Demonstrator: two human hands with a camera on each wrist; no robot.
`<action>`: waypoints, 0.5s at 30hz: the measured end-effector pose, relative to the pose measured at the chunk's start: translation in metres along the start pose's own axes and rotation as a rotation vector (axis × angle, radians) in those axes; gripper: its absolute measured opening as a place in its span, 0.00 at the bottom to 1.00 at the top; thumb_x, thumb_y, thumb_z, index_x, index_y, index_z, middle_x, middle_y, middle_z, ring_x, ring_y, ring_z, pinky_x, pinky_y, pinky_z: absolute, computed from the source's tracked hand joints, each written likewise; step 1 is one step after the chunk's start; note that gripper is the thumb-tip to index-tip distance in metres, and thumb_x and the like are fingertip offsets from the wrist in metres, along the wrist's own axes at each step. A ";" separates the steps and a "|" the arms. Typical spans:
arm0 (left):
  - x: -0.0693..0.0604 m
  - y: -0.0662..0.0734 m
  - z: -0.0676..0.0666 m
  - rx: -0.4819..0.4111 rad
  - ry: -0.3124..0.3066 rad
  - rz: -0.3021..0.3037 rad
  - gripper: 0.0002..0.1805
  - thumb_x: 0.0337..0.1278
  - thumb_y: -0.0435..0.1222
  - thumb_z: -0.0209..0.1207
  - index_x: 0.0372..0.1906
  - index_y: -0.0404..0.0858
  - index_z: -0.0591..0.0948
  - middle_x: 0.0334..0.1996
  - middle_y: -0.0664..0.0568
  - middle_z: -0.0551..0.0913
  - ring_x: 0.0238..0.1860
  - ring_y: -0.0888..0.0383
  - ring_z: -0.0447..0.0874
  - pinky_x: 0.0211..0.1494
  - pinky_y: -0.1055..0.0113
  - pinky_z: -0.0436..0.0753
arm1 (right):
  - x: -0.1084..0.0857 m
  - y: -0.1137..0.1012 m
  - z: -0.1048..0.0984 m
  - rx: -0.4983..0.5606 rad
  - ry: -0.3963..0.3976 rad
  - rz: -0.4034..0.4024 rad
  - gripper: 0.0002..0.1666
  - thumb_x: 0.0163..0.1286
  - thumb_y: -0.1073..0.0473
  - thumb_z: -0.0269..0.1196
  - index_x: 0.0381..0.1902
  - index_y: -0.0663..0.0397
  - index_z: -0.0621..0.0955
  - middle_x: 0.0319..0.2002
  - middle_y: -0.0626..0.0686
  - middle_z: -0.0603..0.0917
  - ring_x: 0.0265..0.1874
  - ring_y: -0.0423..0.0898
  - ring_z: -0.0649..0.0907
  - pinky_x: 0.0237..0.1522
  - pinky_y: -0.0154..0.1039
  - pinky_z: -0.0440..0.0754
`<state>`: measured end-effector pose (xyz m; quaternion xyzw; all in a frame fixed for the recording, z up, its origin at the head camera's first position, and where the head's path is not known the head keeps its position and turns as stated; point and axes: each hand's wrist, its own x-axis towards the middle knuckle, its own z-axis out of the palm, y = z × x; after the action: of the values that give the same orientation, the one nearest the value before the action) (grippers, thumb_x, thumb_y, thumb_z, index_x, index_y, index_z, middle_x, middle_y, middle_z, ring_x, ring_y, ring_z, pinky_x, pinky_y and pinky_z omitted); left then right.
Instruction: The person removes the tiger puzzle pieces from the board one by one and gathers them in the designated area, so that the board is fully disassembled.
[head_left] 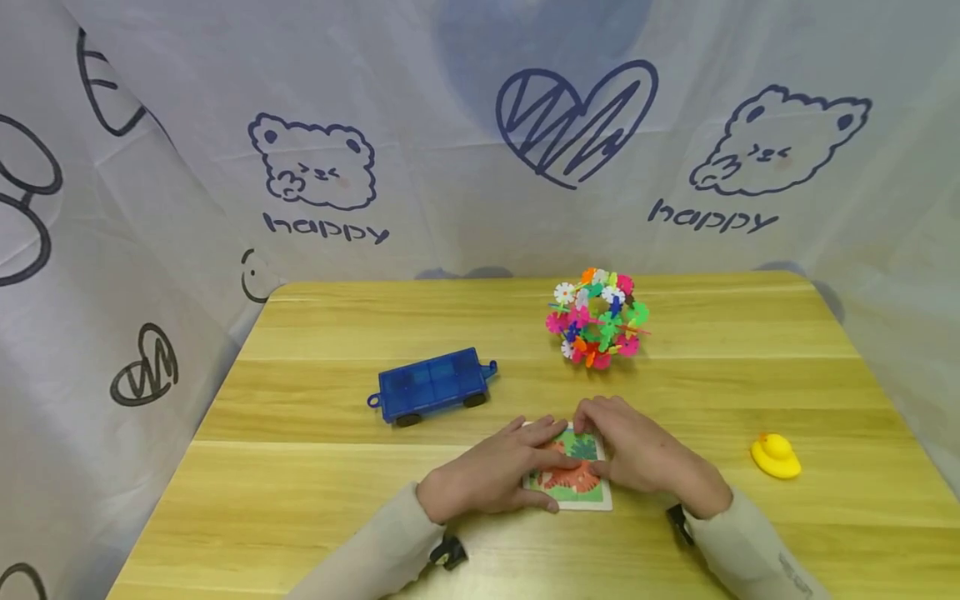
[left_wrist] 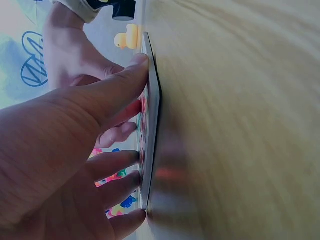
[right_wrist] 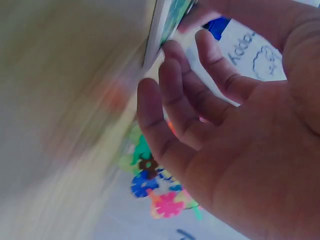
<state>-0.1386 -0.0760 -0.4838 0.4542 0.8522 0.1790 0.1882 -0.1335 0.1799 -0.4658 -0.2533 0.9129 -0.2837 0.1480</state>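
Note:
A flat square board (head_left: 588, 497) with a white border and an orange and green animal picture lies on the table in the head view. Across its left part rests my left hand (head_left: 491, 473), fingers spread over the picture and thumb at the near edge; the left wrist view shows that thumb (left_wrist: 122, 87) on the board's rim (left_wrist: 154, 107). My right hand (head_left: 648, 454) is at the board's upper right, its bent fingers touching the far corner area and its thumb by the right side. In the right wrist view its fingers (right_wrist: 172, 102) curve loosely beside the board's edge (right_wrist: 156, 37).
A blue toy wagon (head_left: 433, 383) stands to the left, beyond my left hand. Behind the board is a ball of colourful flower-shaped pieces (head_left: 600, 321). A yellow toy duck (head_left: 776, 456) sits to the right. White cloth with drawings (head_left: 442, 192) hangs behind the wooden table (head_left: 300, 483).

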 end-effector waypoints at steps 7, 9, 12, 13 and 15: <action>0.000 0.000 0.000 0.006 0.009 0.023 0.37 0.71 0.55 0.68 0.81 0.54 0.75 0.89 0.46 0.56 0.89 0.46 0.55 0.90 0.37 0.58 | 0.000 -0.001 -0.003 -0.067 0.044 0.070 0.26 0.59 0.59 0.85 0.47 0.43 0.80 0.45 0.44 0.84 0.48 0.45 0.81 0.53 0.49 0.83; 0.000 0.000 0.000 0.008 0.010 0.025 0.36 0.71 0.55 0.68 0.81 0.55 0.75 0.89 0.46 0.56 0.90 0.46 0.55 0.90 0.37 0.57 | -0.001 -0.002 -0.003 -0.075 0.052 0.077 0.26 0.58 0.58 0.85 0.47 0.43 0.80 0.44 0.44 0.84 0.48 0.45 0.81 0.53 0.49 0.84; 0.000 0.000 0.000 0.008 0.007 0.024 0.36 0.72 0.56 0.67 0.81 0.55 0.75 0.89 0.45 0.56 0.90 0.46 0.54 0.90 0.37 0.57 | -0.001 -0.003 -0.003 -0.081 0.056 0.074 0.27 0.58 0.58 0.86 0.47 0.43 0.80 0.44 0.44 0.84 0.46 0.44 0.82 0.52 0.49 0.83; 0.000 -0.001 0.000 0.009 0.007 0.024 0.36 0.72 0.56 0.67 0.81 0.56 0.75 0.89 0.45 0.57 0.90 0.46 0.54 0.90 0.37 0.57 | 0.000 -0.004 -0.003 -0.079 0.055 0.071 0.27 0.58 0.58 0.86 0.47 0.43 0.80 0.44 0.44 0.84 0.46 0.44 0.82 0.52 0.49 0.83; -0.001 -0.001 0.000 0.013 0.004 0.022 0.36 0.72 0.56 0.67 0.81 0.56 0.75 0.89 0.45 0.57 0.90 0.46 0.53 0.90 0.37 0.57 | 0.001 -0.004 -0.003 -0.065 0.045 0.062 0.27 0.58 0.58 0.85 0.47 0.44 0.80 0.44 0.45 0.84 0.44 0.43 0.81 0.51 0.47 0.82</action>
<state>-0.1387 -0.0772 -0.4842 0.4643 0.8487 0.1767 0.1815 -0.1340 0.1783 -0.4609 -0.2232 0.9321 -0.2550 0.1279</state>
